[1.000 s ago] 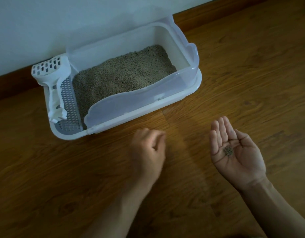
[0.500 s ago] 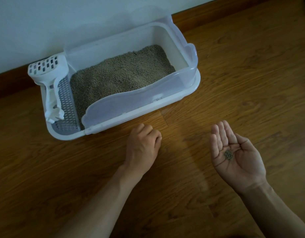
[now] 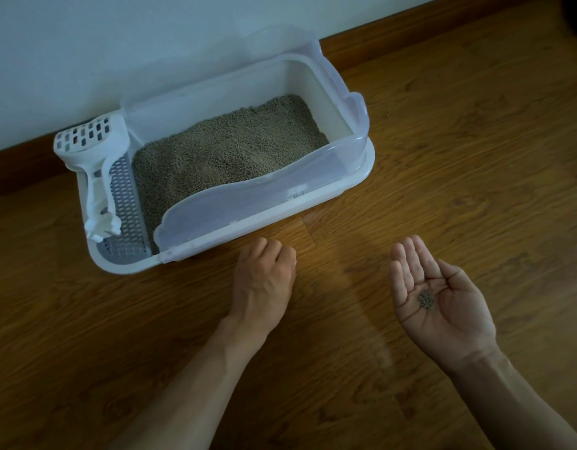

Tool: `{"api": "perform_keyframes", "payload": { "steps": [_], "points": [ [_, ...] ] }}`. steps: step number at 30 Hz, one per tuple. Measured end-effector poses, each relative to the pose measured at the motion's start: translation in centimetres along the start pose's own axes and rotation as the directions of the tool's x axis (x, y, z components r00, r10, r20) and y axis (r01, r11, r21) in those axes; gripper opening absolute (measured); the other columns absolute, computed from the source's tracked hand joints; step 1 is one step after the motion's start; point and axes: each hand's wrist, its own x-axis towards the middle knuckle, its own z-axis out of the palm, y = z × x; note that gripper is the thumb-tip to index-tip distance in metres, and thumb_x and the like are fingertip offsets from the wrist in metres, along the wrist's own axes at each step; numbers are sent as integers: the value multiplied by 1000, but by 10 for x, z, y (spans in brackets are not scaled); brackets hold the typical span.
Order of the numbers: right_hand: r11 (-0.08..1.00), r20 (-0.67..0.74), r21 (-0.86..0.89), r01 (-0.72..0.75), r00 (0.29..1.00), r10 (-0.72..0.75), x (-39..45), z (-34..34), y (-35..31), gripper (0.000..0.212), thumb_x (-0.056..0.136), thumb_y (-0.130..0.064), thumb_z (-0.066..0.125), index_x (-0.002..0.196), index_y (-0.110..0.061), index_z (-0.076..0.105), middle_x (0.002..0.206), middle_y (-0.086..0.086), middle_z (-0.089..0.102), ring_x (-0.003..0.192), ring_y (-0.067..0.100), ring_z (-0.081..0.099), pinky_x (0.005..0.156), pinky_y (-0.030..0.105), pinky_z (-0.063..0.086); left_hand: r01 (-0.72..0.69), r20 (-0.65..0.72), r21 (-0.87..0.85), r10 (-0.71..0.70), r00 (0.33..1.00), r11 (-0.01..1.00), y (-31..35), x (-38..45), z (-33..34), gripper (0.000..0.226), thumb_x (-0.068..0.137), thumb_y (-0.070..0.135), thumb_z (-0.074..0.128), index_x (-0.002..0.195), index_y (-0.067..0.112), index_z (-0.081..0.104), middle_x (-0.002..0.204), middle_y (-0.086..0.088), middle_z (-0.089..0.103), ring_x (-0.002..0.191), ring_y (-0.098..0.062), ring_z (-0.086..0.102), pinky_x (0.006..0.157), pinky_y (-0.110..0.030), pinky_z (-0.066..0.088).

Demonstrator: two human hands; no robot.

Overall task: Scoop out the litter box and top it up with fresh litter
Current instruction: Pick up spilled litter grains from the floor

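A white litter box [image 3: 366,170] with translucent walls stands on the wooden floor against the wall, filled with grey-brown litter [image 3: 228,151]. A white slotted scoop [image 3: 97,177] lies on the grey perforated step [image 3: 126,209] at the box's left end. My left hand [image 3: 264,280] is palm down on the floor just in front of the box, fingers curled under; what lies beneath them is hidden. My right hand [image 3: 452,323] is held palm up to the right, fingers straight, with a small cluster of litter granules [image 3: 426,300] lying in the palm.
A white wall [image 3: 150,43] with a brown skirting board [image 3: 394,47] runs behind the box. Bare wooden floor [image 3: 475,157] stretches to the right of the box and in front of it.
My left hand has moved forward to the floor close to the box's front edge, its fingers curling under. My right hand stays palm up with the granules in it.
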Motion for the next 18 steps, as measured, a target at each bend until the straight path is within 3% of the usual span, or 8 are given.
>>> {"api": "perform_keyframes", "payload": {
  "steps": [6,10,14,18],
  "points": [
    [1000,6,3,13,1000,-13,-4,2,0,40,88,-22,42,95,-6,79,106,4,75,96,18,73,66,33,61,-119,84,99,111,990,988,3,7,-5,18,84,7,72,80,16,57,76,0,53,76,-19,46,68,-33,41],
    [1000,17,-1,11,1000,-11,-6,3,0,40,85,-22,44,96,-6,79,106,4,74,97,18,73,67,33,61,-114,182,134,88,979,984,7,15,-9,21,87,13,68,79,20,50,75,3,49,73,-14,38,67,-30,37],
    [1000,24,5,18,1000,-18,-7,3,-2,40,86,-21,43,94,-6,79,106,4,75,96,18,73,67,33,61,110,176,-104,-90,980,989,5,14,-15,15,97,24,42,83,23,46,78,7,48,74,-12,44,69,-29,44],
    [1000,23,14,25,999,-26,-7,0,-6,40,88,-22,42,94,-7,79,106,4,75,97,18,73,67,33,61,217,94,-280,-198,976,935,10,3,-15,20,98,24,37,81,20,47,71,5,47,66,-13,46,59,-33,47]
  ]
}}
